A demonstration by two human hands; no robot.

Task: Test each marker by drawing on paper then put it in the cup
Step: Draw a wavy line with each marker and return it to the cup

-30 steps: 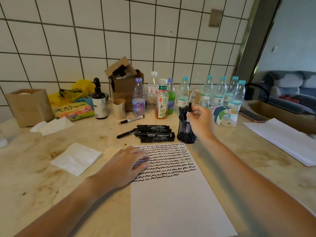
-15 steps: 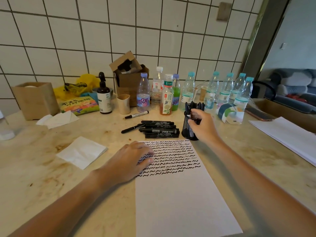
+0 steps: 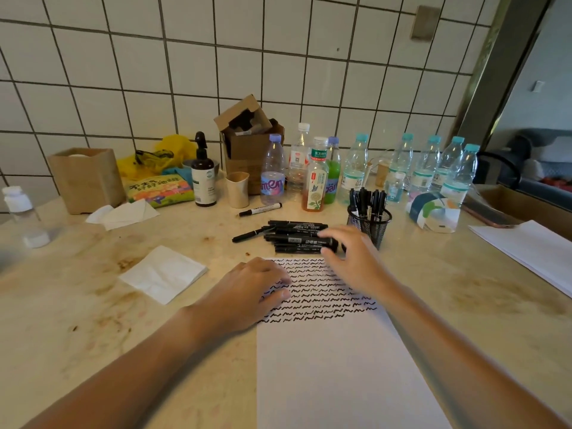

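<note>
From the head view, the right hand (image 3: 349,258) has left the mesh pen cup (image 3: 370,222), where half a second ago it was still settling a marker among the others; its grip is now released, fingers spread and holding nothing, and it hovers over the near end of the pile of black markers (image 3: 297,238). The cup stands just behind and to the right of that hand, bristling with tested markers. So one marker is done with, and I'd judge the next is about to be picked up.

The left hand (image 3: 253,292) has not moved: it lies flat, fingers straight, pressing down the top left corner of the paper (image 3: 334,366), whose upper part is filled with rows of black squiggles. Two more markers lie apart on the surface (image 3: 77,305), beyond the pile to the left.
</note>
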